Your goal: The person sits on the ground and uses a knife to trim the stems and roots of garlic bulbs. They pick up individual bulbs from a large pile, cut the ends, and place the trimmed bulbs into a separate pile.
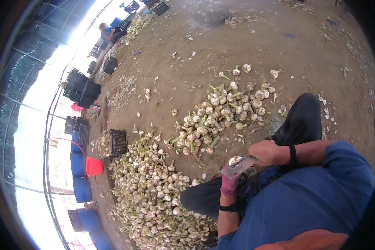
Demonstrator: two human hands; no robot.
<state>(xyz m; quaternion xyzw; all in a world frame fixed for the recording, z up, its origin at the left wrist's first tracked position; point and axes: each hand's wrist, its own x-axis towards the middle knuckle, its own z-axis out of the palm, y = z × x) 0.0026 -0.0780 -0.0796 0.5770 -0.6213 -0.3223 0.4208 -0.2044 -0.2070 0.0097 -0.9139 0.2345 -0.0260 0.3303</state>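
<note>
My right hand is bare and closed around the handle end of a knife with a broad, flat metal blade. Below that blade, my left hand wears a pinkish-red glove and is closed on a garlic bulb. The blade crosses in front of the gloved fingers and hides part of them; whether its edge touches the bulb I cannot tell. Just beyond my hands lies a loose pile of garlic bulbs with short green stems. On my left, a much larger garlic heap reaches my knee.
A black crate stands behind the large heap. Further left are a red bucket, blue containers and stacked black crates. Another person sits far off at upper left. Garlic scraps litter the dirt floor.
</note>
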